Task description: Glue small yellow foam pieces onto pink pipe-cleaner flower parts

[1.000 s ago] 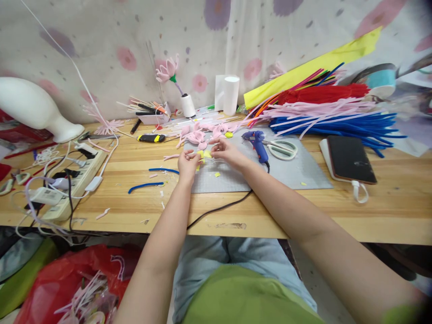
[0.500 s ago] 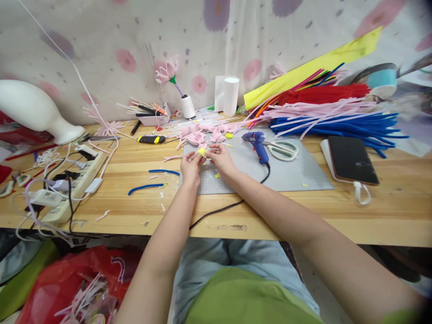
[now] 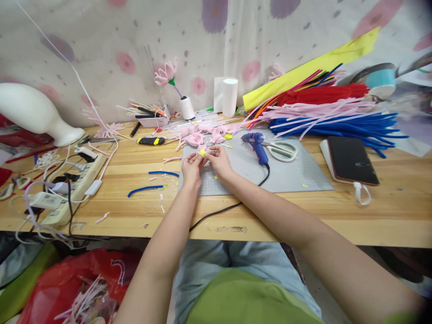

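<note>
One yellow piece (image 3: 202,153): set between the hands, long axis unclear.
Left hand (image 3: 191,171): piece pinched at fingertips.
Right hand (image 3: 219,162): equally near; grip cannot be told.

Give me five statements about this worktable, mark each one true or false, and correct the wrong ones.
1. The left hand pinches a small bright-yellow piece, with the right hand right beside it. True.
2. The blue plastic glue gun lies on the gray rectangular cutting mat. True.
3. The pale-handled scissors are in the right hand. False: they lie beside the glue gun.
4. The pink fuzzy flower stands in a red plastic bag. False: its stem rises from the white cylindrical spool.
5. The blue fuzzy stems lie nearer the person than the red fuzzy stems. True.
</note>
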`<state>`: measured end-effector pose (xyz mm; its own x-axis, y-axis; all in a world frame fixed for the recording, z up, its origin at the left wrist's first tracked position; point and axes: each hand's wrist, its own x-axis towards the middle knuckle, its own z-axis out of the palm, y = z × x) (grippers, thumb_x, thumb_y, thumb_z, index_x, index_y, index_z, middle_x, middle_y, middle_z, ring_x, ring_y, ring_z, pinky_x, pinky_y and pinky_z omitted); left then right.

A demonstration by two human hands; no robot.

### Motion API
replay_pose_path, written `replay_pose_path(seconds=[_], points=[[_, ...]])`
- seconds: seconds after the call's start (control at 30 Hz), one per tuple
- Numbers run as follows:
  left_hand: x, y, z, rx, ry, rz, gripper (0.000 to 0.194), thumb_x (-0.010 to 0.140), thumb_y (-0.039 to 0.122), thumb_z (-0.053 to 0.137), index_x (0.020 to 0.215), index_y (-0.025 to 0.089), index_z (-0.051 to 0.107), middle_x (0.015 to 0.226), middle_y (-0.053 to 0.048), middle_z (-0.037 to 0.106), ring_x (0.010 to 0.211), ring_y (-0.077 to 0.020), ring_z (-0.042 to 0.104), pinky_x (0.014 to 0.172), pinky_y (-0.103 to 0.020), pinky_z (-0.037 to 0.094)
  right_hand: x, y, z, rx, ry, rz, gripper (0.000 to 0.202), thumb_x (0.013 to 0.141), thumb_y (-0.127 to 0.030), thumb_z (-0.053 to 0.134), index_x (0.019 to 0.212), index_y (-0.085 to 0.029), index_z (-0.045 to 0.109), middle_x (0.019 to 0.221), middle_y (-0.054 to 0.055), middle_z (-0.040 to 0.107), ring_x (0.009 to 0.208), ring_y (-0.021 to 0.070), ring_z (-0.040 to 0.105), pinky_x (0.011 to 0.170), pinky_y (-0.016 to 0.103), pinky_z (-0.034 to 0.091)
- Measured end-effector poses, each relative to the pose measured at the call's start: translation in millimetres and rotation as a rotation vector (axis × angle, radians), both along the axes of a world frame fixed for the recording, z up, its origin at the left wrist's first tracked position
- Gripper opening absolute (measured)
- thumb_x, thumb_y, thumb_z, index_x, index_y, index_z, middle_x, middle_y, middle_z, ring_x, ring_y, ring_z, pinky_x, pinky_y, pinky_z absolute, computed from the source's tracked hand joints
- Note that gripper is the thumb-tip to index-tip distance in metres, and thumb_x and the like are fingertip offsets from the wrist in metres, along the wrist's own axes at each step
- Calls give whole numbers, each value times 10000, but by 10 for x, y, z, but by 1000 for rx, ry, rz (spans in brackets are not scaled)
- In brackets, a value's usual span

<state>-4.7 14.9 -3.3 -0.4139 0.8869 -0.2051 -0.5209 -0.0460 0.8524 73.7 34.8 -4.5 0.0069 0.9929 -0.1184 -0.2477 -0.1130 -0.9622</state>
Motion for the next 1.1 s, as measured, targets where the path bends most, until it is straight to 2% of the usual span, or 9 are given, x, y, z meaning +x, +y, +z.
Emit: replay_pose_path(seconds=[0.23, 0.43, 0.63, 0.73, 0.83, 1.1], points=[[7, -19, 35, 23, -53, -44, 233, 706, 160, 682, 810, 157, 473, 707, -10, 644, 642, -103, 647, 796, -296, 518, -1, -9, 35, -13, 22, -32, 278, 670, -148, 574, 870, -207, 391, 710, -61, 508, 605, 81, 487, 545, 213, 395], [7, 4, -18, 25, 11, 24, 350, 612, 52, 725, 828, 158, 470, 692, 27, 613, 637, -86, 633, 788, -278, 514, -9, -16, 36, -24, -2, -6, 299, 647, -135, 569, 868, -217, 385, 727, -55, 507, 644, 95, 515, 552, 218, 420], [-34, -10, 40, 4, 116, 31, 358, 600, 95, 734, 838, 168, 477, 664, 43, 582, 609, -90, 612, 690, -259, 507, 56, 24, 81, 50, 1, 59, 320, 627, -155, 603, 879, -218, 416, 857, -25, 539, 771, 108, 549, 606, 228, 453], [-47, -13, 62, -10, 181, 12, 390, 567, 138, 759, 835, 179, 479, 659, 49, 573, 638, -99, 620, 671, -249, 499, 86, 53, 93, 68, -19, 123, 296, 650, -166, 596, 877, -220, 414, 766, -43, 549, 736, 106, 561, 656, 252, 463], [-62, -2, 54, -13, 200, 1, 411, 550, 154, 766, 845, 182, 480, 673, 44, 584, 646, -103, 624, 671, -256, 502, 98, 81, 90, 76, -67, 116, 304, 645, -147, 591, 872, -222, 403, 688, -67, 532, 684, 103, 556, 679, 267, 458], [-153, 31, 91, -26, 120, 46, 381, 607, 153, 727, 882, 180, 464, 703, 18, 611, 674, -106, 639, 697, -269, 520, 114, 115, 98, 110, -119, 89, 294, 651, -158, 589, 867, -224, 400, 682, -71, 543, 632, 95, 535, 640, 256, 435]])
